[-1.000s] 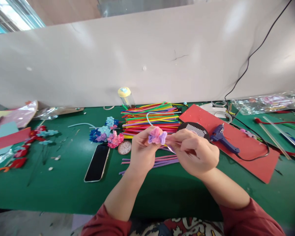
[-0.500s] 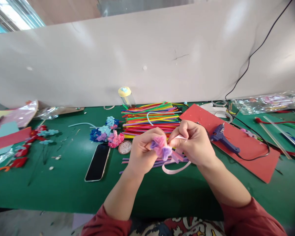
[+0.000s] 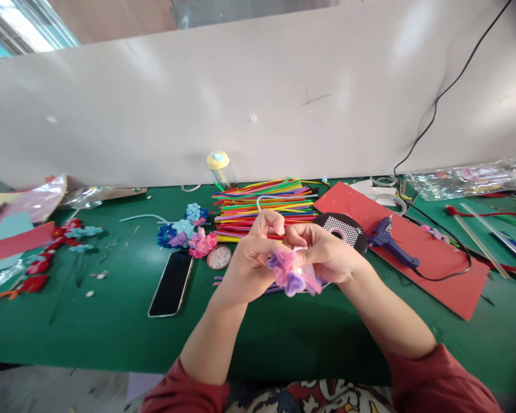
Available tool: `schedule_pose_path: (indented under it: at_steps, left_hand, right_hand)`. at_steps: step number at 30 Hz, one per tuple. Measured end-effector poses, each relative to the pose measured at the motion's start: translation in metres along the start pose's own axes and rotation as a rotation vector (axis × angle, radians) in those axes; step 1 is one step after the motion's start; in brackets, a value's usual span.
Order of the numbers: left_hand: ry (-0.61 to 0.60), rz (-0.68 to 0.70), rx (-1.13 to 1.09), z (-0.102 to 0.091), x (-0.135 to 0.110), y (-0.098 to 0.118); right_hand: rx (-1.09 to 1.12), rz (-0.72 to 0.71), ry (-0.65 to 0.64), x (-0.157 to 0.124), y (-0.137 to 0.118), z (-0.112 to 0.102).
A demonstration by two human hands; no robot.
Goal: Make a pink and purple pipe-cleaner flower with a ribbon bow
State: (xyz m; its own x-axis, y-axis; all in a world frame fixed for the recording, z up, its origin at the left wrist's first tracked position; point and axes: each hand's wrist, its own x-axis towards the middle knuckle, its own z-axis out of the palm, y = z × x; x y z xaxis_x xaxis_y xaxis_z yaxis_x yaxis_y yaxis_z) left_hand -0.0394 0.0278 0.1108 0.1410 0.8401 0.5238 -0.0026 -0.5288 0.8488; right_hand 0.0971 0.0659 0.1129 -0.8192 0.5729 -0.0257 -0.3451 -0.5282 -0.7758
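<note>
Between my hands is a small bunch of fuzzy pipe-cleaner flowers (image 3: 293, 278) in pink and purple, with a pale bead-like centre. My left hand (image 3: 247, 264) is closed around it from the left, thumb pressing near the petals. From the other side my right hand (image 3: 333, 255) pinches at the back of the flowers, where a bit of pale pink ribbon (image 3: 308, 264) shows. Most of the ribbon and the stem are hidden by my fingers. Behind my hands lies a pile of coloured pipe cleaners (image 3: 266, 209); purple ones (image 3: 275, 287) lie partly covered below.
Blue and pink flowers (image 3: 202, 242), a phone (image 3: 171, 285) and a round container of beads (image 3: 219, 257) lie to the left. On the right, a purple glue gun (image 3: 391, 244) rests on red sheet (image 3: 451, 281), beside a black dotted disc (image 3: 356, 234). A yellow-lidded jar (image 3: 218, 163) stands behind.
My hands have come closer together, the right one shifting left and turning. The ribbon loop that hung below is now mostly out of sight, and the black disc is uncovered.
</note>
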Motion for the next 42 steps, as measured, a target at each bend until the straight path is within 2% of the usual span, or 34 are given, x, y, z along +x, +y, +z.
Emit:
schedule_pose_path:
  at_steps: [3,12,15,18,23,27,29,35,38,42]
  left_hand:
    - [-0.02,0.003,0.027,-0.003,0.001,0.001]
    - [-0.115,0.008,0.017,-0.006,0.003,0.002]
    - [-0.091,0.008,-0.074,-0.007,0.004,-0.003]
    - [-0.004,-0.023,-0.192,-0.006,0.005,-0.007]
    - [0.184,-0.142,-0.267,0.006,0.004,-0.016]
    - [0.361,-0.014,-0.21,0.02,0.0,-0.024]
    - [0.4,0.028,-0.17,0.024,-0.002,-0.025]
    - [0.345,0.071,-0.274,0.028,-0.002,-0.021]
    - [0.36,-0.007,-0.378,0.031,0.001,-0.017]
    - [0.346,-0.1,-0.465,0.029,0.001,-0.013]
  right_hand:
    - [0.011,0.013,-0.015,-0.001,0.002,-0.001]
    - [0.059,0.163,-0.238,0.0,0.007,-0.008]
    - [0.046,0.116,-0.191,0.002,0.007,-0.004]
    - [-0.015,-0.062,-0.064,0.001,0.007,0.0]
    - [-0.311,-0.533,0.212,-0.002,0.008,0.004]
    - [-0.643,-0.958,0.409,-0.002,0.012,0.002]
    - [-0.799,-1.104,0.46,-0.001,0.015,0.002]
    - [-0.97,-1.318,0.477,0.002,0.016,0.002]
    - [-1.059,-1.384,0.453,0.002,0.015,0.002]
    - [-1.131,-1.45,0.339,0.002,0.013,0.001]
